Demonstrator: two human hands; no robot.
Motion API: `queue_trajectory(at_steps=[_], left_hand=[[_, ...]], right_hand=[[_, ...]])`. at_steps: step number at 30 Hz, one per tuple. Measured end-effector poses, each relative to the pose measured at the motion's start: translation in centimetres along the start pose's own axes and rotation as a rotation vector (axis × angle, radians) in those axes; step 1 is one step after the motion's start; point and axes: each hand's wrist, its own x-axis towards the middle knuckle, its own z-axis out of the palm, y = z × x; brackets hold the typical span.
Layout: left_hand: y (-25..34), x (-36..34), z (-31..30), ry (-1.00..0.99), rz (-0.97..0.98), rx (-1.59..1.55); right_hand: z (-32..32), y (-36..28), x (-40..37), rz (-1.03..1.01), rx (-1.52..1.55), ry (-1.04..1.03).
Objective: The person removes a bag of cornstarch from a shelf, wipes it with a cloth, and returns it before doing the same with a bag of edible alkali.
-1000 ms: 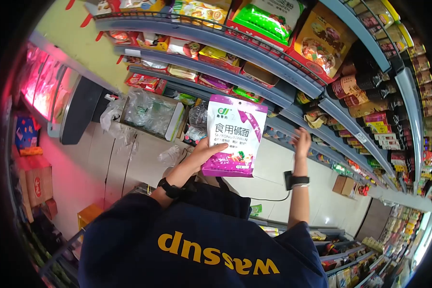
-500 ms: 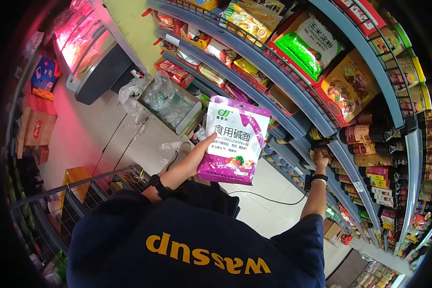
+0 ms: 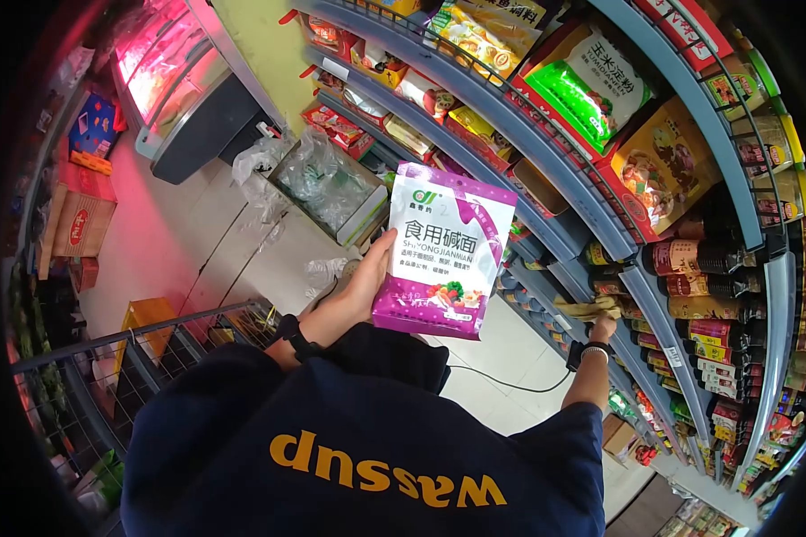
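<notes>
My left hand (image 3: pixel 367 279) grips the left edge of a purple and white bag of edible alkali powder (image 3: pixel 448 255), its printed front turned up towards me. At the shelf on the right, my right hand (image 3: pixel 604 329) is closed on a pale yellowish cloth (image 3: pixel 586 311), which lies along the edge of a lower shelf, beside rows of dark-lidded jars (image 3: pixel 685 259). The fingers of that hand are small and partly hidden.
Curved shelves with grey rails (image 3: pixel 510 112) hold a green and white starch bag (image 3: pixel 591 85) and other packets. An open carton (image 3: pixel 358 210) of clear plastic bags stands on the floor. A wire rack (image 3: pixel 152 345) is at lower left; a cable (image 3: pixel 510 387) crosses the floor.
My right hand has shifted slightly down, and more of the cloth shows at the shelf edge. The alkali bag stays in my left hand, a little tilted. The whole view has shifted slightly.
</notes>
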Motion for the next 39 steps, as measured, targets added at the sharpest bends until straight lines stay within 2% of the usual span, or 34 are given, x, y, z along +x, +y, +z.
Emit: queue_trajectory(at_steps=[2, 4, 5, 9, 10, 12, 14, 15, 16, 17, 20, 21, 23, 24, 25, 26, 27, 28, 30, 31, 32, 34, 36, 38, 39], left_hand=[[0.5, -0.3, 0.7, 0.042, 0.003, 0.033], [0.6, -0.1, 1.4, -0.015, -0.056, -0.027], [0.6, 0.0, 1.7, -0.012, -0.088, -0.062], [0.5, -0.1, 2.3, -0.019, -0.094, -0.053], [0.4, -0.2, 2.2, -0.025, -0.101, -0.05], [0.5, 0.0, 2.2, -0.027, -0.077, -0.033], [1.6, -0.8, 3.6, -0.02, -0.017, -0.014], [1.9, -1.0, 3.8, -0.021, -0.002, 0.013], [2.1, -1.2, 3.8, -0.018, 0.008, 0.042], [2.1, -1.0, 3.3, -0.046, 0.011, 0.029], [2.0, -0.8, 3.1, -0.131, -0.048, -0.022], [1.6, -0.4, 2.6, -0.147, -0.054, -0.052], [0.9, 0.2, 2.0, -0.148, -0.079, -0.014], [0.7, 0.6, 2.0, -0.139, -0.085, 0.016], [0.4, 0.8, 2.2, -0.175, -0.074, 0.071], [0.5, 0.6, 2.6, -0.185, -0.104, 0.099], [-0.1, 0.5, 2.7, -0.235, -0.04, 0.159], [-0.5, 0.3, 2.7, -0.275, 0.035, 0.223], [-0.4, -0.5, 3.3, -0.188, 0.253, 0.456], [0.1, -0.7, 3.0, -0.163, 0.166, 0.499], [0.9, -0.6, 2.5, -0.129, 0.085, 0.537], [2.7, -2.0, 3.5, -0.039, 0.25, 0.867], [2.9, -1.8, 2.6, -0.002, 0.182, 0.905], [2.3, -0.8, 1.4, -0.151, 0.321, 0.698], [2.1, -0.8, 1.2, -0.116, 0.304, 0.712]], right_hand=[[-0.6, -0.2, -0.7, 0.056, 0.4, -0.093], [-2.6, -0.3, -1.6, 0.107, 0.795, -0.166], [-2.8, -0.9, -1.9, 0.097, 0.836, -0.243], [-1.8, 0.4, 0.6, 0.19, 1.021, -0.315], [-2.2, 0.4, -0.9, 0.191, 1.025, -0.307], [-2.7, -0.8, -4.4, 0.1, 1.258, -0.405], [-4.3, -2.6, -9.7, 0.098, 1.296, -0.44], [-5.3, -2.8, -11.9, 0.066, 1.426, -0.638], [-6.3, -3.8, -15.5, -0.204, 1.51, -1.164], [-6.9, -3.6, -17.0, -0.215, 1.497, -0.997], [-10.2, -10.8, -31.4, -0.138, 1.373, -0.582], [-10.4, -11.8, -34.4, -0.137, 1.381, -0.569], [-10.1, -13.1, -39.6, -0.624, 1.154, -0.753], [-9.1, -14.1, -42.8, -0.596, 1.099, -0.643], [-7.3, -13.8, -44.2, -0.725, 1.03, -0.778], [-5.2, -12.4, -43.8, -1.002, 0.566, -0.665], [-4.4, -15.0, -46.3, -1.107, 0.156, -0.719], [-2.7, -17.1, -48.1, -1.311, -0.053, -0.603], [-0.1, -17.0, -49.0, -1.364, -0.293, -0.392], [1.1, -17.0, -48.6, -1.421, -0.199, -0.325], [1.5, -17.0, -48.7, -1.267, -0.133, -0.516], [2.9, -16.6, -48.7, -1.424, -0.169, -0.345], [3.7, -16.6, -48.9, -1.47, -0.127, -0.295], [4.0, -17.2, -49.6, -1.483, -0.093, -0.243], [4.3, -17.5, -50.0, -1.521, -0.069, -0.281]])
